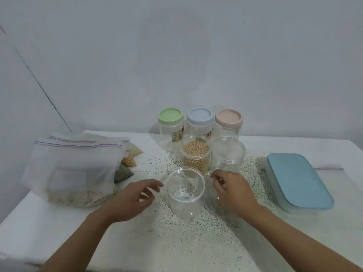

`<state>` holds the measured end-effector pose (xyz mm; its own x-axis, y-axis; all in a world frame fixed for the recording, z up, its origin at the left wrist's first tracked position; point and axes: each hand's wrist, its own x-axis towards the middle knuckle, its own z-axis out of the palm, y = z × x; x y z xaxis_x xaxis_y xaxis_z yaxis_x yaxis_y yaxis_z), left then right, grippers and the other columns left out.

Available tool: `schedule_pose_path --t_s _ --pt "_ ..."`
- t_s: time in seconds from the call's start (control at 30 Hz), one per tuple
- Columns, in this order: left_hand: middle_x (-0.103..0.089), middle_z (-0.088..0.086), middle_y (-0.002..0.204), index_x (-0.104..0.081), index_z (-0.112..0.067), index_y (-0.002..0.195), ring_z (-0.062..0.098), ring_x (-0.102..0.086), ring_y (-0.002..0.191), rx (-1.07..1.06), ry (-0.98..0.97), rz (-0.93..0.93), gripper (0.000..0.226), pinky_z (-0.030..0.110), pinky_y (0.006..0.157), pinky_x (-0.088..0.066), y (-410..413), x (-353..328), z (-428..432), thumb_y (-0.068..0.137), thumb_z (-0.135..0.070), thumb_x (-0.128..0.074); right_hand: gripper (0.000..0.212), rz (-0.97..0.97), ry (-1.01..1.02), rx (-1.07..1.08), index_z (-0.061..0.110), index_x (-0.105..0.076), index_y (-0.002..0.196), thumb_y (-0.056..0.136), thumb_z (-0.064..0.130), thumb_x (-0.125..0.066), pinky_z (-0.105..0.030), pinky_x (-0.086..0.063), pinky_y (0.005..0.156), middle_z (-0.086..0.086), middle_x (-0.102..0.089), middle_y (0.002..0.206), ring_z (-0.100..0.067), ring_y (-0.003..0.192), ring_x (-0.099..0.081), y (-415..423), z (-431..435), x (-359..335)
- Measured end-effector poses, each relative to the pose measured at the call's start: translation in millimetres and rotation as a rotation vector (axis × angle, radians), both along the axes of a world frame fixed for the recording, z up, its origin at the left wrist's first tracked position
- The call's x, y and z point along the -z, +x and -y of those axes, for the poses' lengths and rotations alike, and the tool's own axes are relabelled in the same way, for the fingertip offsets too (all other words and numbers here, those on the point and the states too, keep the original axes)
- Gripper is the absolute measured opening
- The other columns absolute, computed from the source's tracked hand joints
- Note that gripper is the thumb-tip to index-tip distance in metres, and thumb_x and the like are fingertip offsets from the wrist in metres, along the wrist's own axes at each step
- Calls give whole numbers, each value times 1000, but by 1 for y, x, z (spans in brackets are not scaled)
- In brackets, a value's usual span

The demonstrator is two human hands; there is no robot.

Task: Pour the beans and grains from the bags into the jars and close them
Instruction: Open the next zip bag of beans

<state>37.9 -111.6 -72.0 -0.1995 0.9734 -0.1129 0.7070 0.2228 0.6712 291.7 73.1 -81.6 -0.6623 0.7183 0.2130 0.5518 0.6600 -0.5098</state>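
Empty jar (185, 193): standing open mid-table.
Left hand (135, 199): hovering at its 9 o'clock, fingers spreading loosely.
Right hand (232, 191): at 3 o'clock, fingers curling; any pinch, cannot tell.
Bags (74, 167): lying at 10 o'clock.

Bare table (137, 252) lies open before me, while bags (74, 167) crowd my left, clustered jars (195, 156) block ahead and a blue-lidded box (298, 179) bars my right.
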Motion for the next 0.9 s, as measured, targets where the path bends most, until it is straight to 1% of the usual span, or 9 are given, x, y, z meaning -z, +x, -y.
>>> schedule_pose_path --t_s 0.07,0.17,0.33,0.43,0.53,0.6,0.77,0.83,0.9 --pt "-70 -19 110 -65 -38 122 4 -66 102 -53 59 -6 33 26 88 -58 -2 -12 12 100 -14 -62 15 -151 -49 -3 22 -74 100 101 20 -59 -27 -55 65 12 -70 80 -3 66 -63 -6 1 -19" --pt "-74 -16 99 -73 -31 113 11 -72 90 -181 215 -1 23 27 79 -59 -19 -38 35 98 -15 -67 15 -310 -89 -75 21 -73 94 99 16 -60 -15 -46 61 19 -66 75 -4 73 -63 -34 8 -49" --pt "-73 -11 86 -75 -29 102 12 -71 78 -361 374 -64 14 18 71 -54 -68 -72 61 96 -19 -69 15 -331 -133 -220 23 -73 96 100 22 -58 -27 -52 66 13 -68 72 -7 68 -64 -92 23 -77" --pt "-74 -10 96 -73 -32 105 9 -69 94 -396 356 -113 14 19 79 -54 -106 -72 70 98 -22 -66 13 -263 -177 -307 26 -71 98 102 26 -58 -28 -55 66 13 -68 74 -7 66 -66 -131 38 -84" --pt "-69 -16 116 -67 -31 118 1 -62 113 -360 299 -172 19 21 94 -52 -135 -64 72 103 -22 -59 11 -205 -186 -374 29 -68 98 102 28 -58 -22 -51 64 15 -67 77 -2 68 -65 -169 50 -84" --pt "-62 -18 129 -63 -31 126 -2 -56 121 -330 248 -233 24 27 104 -47 -154 -59 70 105 -22 -54 11 -160 -161 -409 28 -68 104 102 30 -57 -24 -51 69 16 -66 84 -2 73 -63 -194 56 -81" --pt "-54 -17 141 -53 -33 136 9 -48 131 -298 78 -291 30 47 114 -33 -190 -55 58 109 -25 -43 40 -10 -57 -446 21 -56 138 102 37 -55 -31 -44 97 2 -59 129 -16 114 -54 -255 68 -70" --pt "-53 -15 143 -50 -35 140 11 -45 133 -291 16 -361 33 48 113 -26 -199 -54 54 110 -31 -40 49 68 -39 -410 22 -49 146 102 42 -54 -34 -42 101 -1 -53 137 -20 126 -47 -274 71 -67" --pt "-53 -13 139 -49 -34 142 13 -42 131 -262 -17 -443 34 44 108 -24 -203 -55 49 109 -35 -40 54 133 -27 -364 20 -46 147 101 45 -55 -38 -43 101 -5 -51 135 -24 128 -44 -286 72 -63"
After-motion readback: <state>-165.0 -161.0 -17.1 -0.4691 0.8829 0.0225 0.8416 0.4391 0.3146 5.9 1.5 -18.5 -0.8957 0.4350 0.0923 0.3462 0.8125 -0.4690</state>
